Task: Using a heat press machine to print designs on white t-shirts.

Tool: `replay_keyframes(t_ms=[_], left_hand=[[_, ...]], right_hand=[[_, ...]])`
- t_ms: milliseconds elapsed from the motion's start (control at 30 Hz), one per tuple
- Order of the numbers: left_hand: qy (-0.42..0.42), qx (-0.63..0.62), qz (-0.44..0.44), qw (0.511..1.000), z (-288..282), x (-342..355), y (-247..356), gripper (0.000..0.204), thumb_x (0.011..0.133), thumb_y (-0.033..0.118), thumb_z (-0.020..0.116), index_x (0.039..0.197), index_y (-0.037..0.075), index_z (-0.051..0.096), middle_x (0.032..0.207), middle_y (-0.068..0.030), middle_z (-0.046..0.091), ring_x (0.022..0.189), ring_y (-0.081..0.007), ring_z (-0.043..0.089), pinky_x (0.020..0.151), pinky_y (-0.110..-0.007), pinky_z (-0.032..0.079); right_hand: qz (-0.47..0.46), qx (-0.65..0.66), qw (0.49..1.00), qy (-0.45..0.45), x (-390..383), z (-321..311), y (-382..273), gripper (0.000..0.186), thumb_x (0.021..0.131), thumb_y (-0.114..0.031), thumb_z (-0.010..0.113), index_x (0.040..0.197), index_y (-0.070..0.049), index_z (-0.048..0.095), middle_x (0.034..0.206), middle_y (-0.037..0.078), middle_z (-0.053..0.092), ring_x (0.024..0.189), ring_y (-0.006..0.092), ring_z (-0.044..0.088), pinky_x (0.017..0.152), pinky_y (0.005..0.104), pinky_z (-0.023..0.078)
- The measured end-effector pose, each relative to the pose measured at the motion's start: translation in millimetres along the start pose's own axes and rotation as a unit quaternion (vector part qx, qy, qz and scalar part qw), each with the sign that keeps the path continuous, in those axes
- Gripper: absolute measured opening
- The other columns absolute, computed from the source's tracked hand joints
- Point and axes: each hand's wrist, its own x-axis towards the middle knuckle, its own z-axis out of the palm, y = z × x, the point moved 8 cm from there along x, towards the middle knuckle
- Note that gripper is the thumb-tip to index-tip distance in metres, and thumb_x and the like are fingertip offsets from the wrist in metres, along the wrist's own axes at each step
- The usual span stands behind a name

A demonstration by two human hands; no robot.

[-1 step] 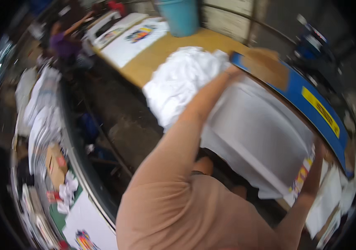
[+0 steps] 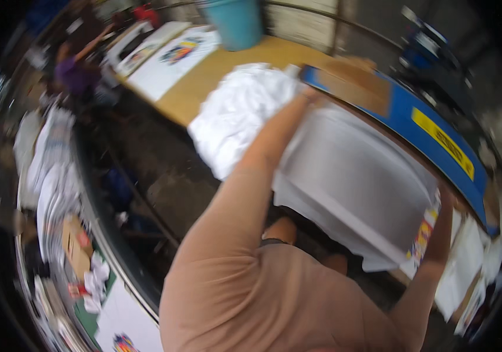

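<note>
My left hand (image 2: 312,94) is closed on the upper left end of a long blue cardboard piece (image 2: 406,138) with brown torn cardboard and a yellow label. Near its right end, my right hand (image 2: 445,196) is closed around the edge, partly hidden and blurred. A large pale grey-white sheet (image 2: 347,176) hangs below the cardboard between my hands, with a colourful printed strip (image 2: 426,229) along its right side. A bunched pile of white cloth (image 2: 242,105) lies just left of my left hand on the yellow table (image 2: 286,51).
A teal bucket (image 2: 230,23) stands at the back. A person in purple (image 2: 78,73) works at upper left by printed white sheets (image 2: 166,67). Stacks of white cloth (image 2: 54,176) and a small box (image 2: 78,243) line the left bench. Metal rails cross the floor.
The view has shifted slightly, and the cardboard and both my hands appear a little further up and to the left in the picture. Both hands keep their hold.
</note>
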Motion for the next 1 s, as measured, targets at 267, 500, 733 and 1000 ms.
replay_keyframes(t_ms=[267,500,733,1000], left_hand=[[-0.187,-0.241,-0.029,0.952,70,61,-1,0.041,0.088,0.030,0.056,0.119,0.002,0.055,0.117,-0.0145,0.057,0.106,-0.0254,0.054,0.087,-0.038,0.045],[-0.149,-0.336,-0.104,0.924,26,21,-39,0.043,0.089,0.031,0.055,0.121,0.002,0.054,0.120,-0.0138,0.056,0.108,-0.0249,0.053,0.089,-0.037,0.044],[-0.141,-0.433,-0.157,0.876,24,-45,-35,0.045,0.090,0.033,0.055,0.122,0.001,0.052,0.122,-0.0132,0.055,0.110,-0.0244,0.052,0.091,-0.037,0.043],[-0.134,-0.504,-0.282,0.806,39,-99,-52,0.047,0.091,0.034,0.054,0.124,0.000,0.051,0.124,-0.0124,0.054,0.113,-0.0239,0.051,0.093,-0.037,0.042]], right_hand=[[0.241,-0.001,0.965,0.101,-34,-51,5,0.037,0.091,-0.023,0.052,0.119,0.001,0.051,0.112,0.010,0.057,0.101,0.0207,0.055,0.091,0.0330,0.044],[0.290,0.106,0.950,0.046,-31,39,-16,0.041,0.092,-0.029,0.051,0.121,0.000,0.050,0.115,0.010,0.056,0.105,0.0208,0.053,0.092,0.0326,0.043],[0.323,0.206,0.923,0.025,-131,67,-73,0.046,0.092,-0.034,0.049,0.124,-0.001,0.049,0.118,0.010,0.056,0.108,0.0209,0.052,0.094,0.0322,0.041],[0.393,0.343,0.853,-0.015,-172,97,-118,0.051,0.093,-0.041,0.048,0.127,-0.003,0.047,0.121,0.011,0.054,0.112,0.0210,0.051,0.097,0.0317,0.039]])
